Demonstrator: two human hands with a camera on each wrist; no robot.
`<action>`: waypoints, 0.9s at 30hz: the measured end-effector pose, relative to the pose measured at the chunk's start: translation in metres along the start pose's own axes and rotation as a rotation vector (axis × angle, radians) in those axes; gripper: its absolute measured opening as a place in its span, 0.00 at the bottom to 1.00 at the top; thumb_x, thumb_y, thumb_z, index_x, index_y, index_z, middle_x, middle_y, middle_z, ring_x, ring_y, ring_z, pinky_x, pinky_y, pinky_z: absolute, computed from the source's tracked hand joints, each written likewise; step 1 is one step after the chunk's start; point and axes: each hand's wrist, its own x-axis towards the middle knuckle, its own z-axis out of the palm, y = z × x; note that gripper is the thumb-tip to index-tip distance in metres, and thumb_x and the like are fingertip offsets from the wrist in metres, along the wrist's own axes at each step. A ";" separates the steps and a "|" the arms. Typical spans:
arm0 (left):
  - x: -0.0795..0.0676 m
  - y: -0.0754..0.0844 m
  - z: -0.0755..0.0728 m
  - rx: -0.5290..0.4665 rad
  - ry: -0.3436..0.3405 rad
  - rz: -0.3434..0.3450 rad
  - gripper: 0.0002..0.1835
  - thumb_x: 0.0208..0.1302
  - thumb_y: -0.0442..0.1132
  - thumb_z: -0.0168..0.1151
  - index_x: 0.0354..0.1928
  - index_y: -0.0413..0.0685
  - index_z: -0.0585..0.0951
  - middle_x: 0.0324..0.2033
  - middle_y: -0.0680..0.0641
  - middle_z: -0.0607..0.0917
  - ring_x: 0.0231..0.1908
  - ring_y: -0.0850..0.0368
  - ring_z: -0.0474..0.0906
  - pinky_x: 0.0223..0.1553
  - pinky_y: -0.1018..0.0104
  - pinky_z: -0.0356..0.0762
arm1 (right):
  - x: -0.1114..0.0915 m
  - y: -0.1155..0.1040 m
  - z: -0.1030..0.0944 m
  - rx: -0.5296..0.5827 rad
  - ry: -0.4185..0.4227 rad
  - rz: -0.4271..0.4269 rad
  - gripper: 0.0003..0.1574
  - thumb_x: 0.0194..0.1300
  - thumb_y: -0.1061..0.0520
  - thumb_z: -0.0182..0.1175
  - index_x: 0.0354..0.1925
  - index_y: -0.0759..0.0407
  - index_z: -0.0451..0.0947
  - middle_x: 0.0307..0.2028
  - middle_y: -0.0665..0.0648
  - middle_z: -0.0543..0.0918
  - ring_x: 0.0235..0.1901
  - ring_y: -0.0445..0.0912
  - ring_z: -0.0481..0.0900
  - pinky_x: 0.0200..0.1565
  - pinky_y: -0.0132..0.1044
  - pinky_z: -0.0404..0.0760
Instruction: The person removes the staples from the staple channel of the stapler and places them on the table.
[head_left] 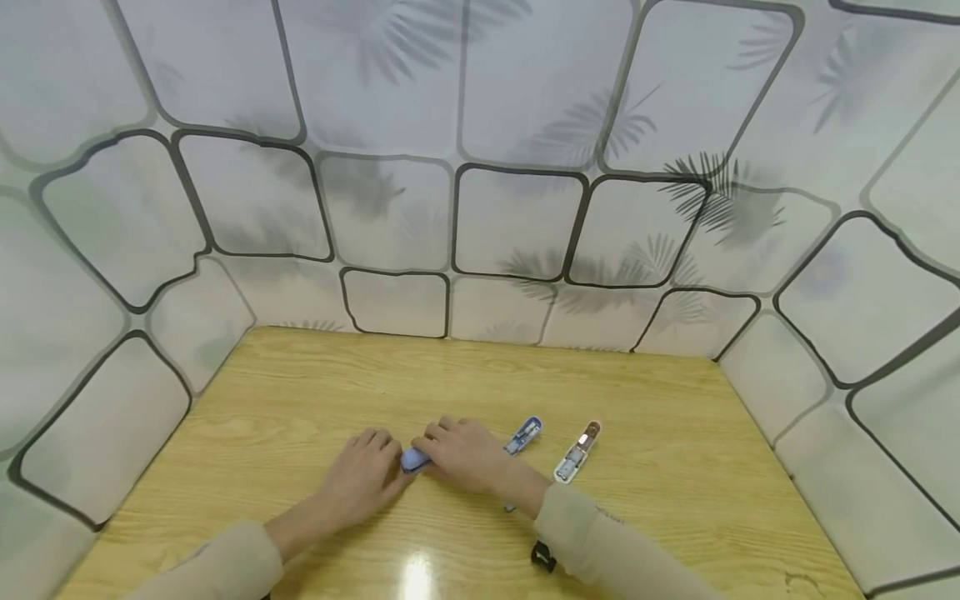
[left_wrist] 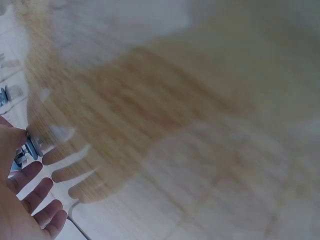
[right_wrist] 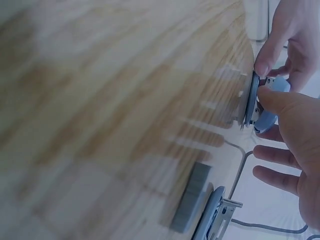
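Both hands meet over a small blue stapler [head_left: 415, 459] at the middle of the wooden table. My right hand [head_left: 467, 454] grips one end; in the right wrist view its thumb and index finger pinch the stapler [right_wrist: 268, 120], whose metal middle shows between two blue shells. The other fingers of that hand spread out. My left hand [head_left: 362, 477] holds the opposite end between thumb and index finger, as the left wrist view shows around the stapler [left_wrist: 33, 146]. Right of the hands lies a blue stapler part [head_left: 528, 431] with metal inside, partly behind the right hand.
A white stapler part [head_left: 567, 468] with a brown end lies farther right. Near the right forearm, a grey staple strip [right_wrist: 191, 197] lies on the table [head_left: 337, 375]. A black object [head_left: 543, 556] shows beside the right sleeve. Patterned fabric walls [head_left: 517, 221] enclose the table's back and sides.
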 end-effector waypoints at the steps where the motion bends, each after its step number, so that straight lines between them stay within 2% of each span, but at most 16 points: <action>1: 0.000 0.001 0.000 -0.005 -0.002 -0.003 0.18 0.67 0.52 0.73 0.41 0.44 0.84 0.40 0.46 0.86 0.45 0.48 0.82 0.50 0.51 0.85 | 0.000 -0.001 0.000 -0.014 0.006 -0.003 0.24 0.78 0.35 0.57 0.63 0.42 0.79 0.53 0.44 0.87 0.51 0.39 0.85 0.47 0.29 0.85; 9: 0.002 0.003 0.002 -0.012 0.005 0.000 0.17 0.65 0.51 0.74 0.40 0.43 0.84 0.39 0.46 0.85 0.44 0.48 0.82 0.49 0.50 0.85 | 0.002 -0.003 0.000 -0.063 0.034 -0.014 0.21 0.78 0.34 0.55 0.59 0.40 0.81 0.48 0.42 0.87 0.46 0.38 0.84 0.42 0.28 0.84; 17: 0.003 0.005 0.002 0.040 0.014 0.010 0.18 0.66 0.53 0.74 0.38 0.44 0.83 0.38 0.47 0.85 0.43 0.49 0.82 0.47 0.54 0.85 | 0.002 -0.002 0.001 -0.076 0.019 0.002 0.20 0.77 0.35 0.56 0.58 0.40 0.82 0.49 0.42 0.88 0.46 0.38 0.84 0.45 0.28 0.84; 21: 0.003 0.007 0.002 0.043 0.015 0.006 0.19 0.66 0.53 0.74 0.39 0.43 0.83 0.38 0.46 0.85 0.42 0.49 0.82 0.47 0.54 0.86 | 0.002 -0.001 0.001 -0.079 0.024 0.002 0.21 0.77 0.35 0.55 0.58 0.39 0.82 0.49 0.42 0.88 0.47 0.38 0.84 0.47 0.29 0.85; 27: 0.004 0.007 0.003 0.037 0.017 -0.004 0.18 0.66 0.53 0.73 0.38 0.44 0.83 0.38 0.47 0.85 0.42 0.50 0.82 0.47 0.54 0.85 | 0.001 -0.001 0.001 -0.081 0.034 0.001 0.21 0.77 0.35 0.54 0.59 0.40 0.81 0.49 0.42 0.88 0.47 0.38 0.84 0.45 0.28 0.84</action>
